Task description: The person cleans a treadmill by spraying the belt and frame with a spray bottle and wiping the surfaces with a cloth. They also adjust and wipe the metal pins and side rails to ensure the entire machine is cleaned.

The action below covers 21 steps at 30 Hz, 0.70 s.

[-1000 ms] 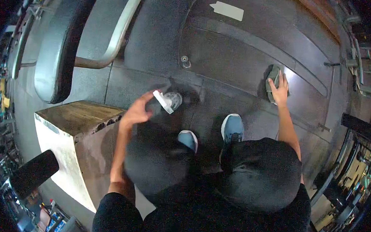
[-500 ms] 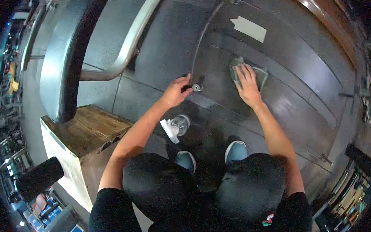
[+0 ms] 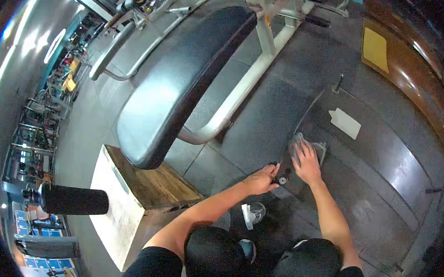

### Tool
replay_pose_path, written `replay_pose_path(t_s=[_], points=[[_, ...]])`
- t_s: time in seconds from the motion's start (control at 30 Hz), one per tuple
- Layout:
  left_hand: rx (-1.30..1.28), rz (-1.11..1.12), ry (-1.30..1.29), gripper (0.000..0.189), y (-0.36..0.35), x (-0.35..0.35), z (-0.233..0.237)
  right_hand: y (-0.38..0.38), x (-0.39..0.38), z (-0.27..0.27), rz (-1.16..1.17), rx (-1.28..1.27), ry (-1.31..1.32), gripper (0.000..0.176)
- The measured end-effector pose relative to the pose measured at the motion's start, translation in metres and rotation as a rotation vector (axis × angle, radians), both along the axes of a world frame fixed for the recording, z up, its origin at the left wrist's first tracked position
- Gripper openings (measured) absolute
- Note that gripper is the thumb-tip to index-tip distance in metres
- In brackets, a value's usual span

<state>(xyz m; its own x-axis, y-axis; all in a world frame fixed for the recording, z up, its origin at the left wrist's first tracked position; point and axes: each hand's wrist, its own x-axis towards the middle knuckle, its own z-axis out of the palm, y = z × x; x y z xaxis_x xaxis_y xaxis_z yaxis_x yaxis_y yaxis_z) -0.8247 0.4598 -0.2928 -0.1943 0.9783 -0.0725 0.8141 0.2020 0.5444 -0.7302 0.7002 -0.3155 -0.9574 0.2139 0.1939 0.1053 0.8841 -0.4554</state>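
My left hand (image 3: 263,180) is closed by a small round metal-ended peg (image 3: 282,181) at the near edge of a dark panel (image 3: 354,172). Its fingers curl around something dark that I cannot make out. A crumpled grey cloth (image 3: 298,143) lies under my right hand (image 3: 307,163), whose fingers press it flat against the panel's left part. A clear bottle with a white spray head (image 3: 249,216) is on the floor near my shoes, just below my left hand. On the panel's far part there is a white label (image 3: 346,123).
A black padded bench (image 3: 184,90) on a pale metal frame (image 3: 234,103) stands at left. Below its end is a wooden box (image 3: 161,183) with a black cylinder (image 3: 76,200) beside it. An upright peg (image 3: 339,83) rises at the panel's far corner; gym machines stand behind.
My view has swung up and to the left, showing more of the gym. My right hand has slid the cloth leftward over the panel, closer to my left hand, which stays by the peg.
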Motion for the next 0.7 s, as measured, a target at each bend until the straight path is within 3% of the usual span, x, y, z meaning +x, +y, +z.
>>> replay_pose_path(t_s=[0.13, 0.27, 0.37, 0.43, 0.5, 0.53, 0.7], points=[[-0.051, -0.030, 0.115, 0.088, 0.005, 0.004, 0.000, 0.022, 0.088, 0.021, -0.173, 0.050, -0.040, 0.053], [-0.207, 0.020, 0.036, 0.091, 0.007, 0.002, 0.013, 0.062, 0.227, 0.007, -0.405, 0.124, -0.104, 0.057], [-0.172, 0.067, 0.036, 0.093, 0.005, -0.003, -0.011, 0.082, 0.342, 0.004, -0.703, 0.164, -0.219, 0.054], [-0.168, 0.030, 0.069, 0.090, 0.004, -0.008, -0.010, 0.097, 0.393, -0.014, -0.807, 0.088, -0.118, 0.052], [-0.243, 0.010, 0.074, 0.087, 0.015, -0.006, 0.018, 0.086, 0.364, 0.006, -0.772, 0.058, -0.112, 0.050], [-0.147, -0.005, 0.165, 0.086, 0.010, -0.006, 0.006, 0.081, 0.342, 0.004, -0.686, 0.094, -0.124, 0.051], [-0.215, -0.017, 0.188, 0.085, 0.016, -0.005, 0.013, 0.028, 0.184, 0.000, -0.282, 0.051, 0.030, 0.057]])
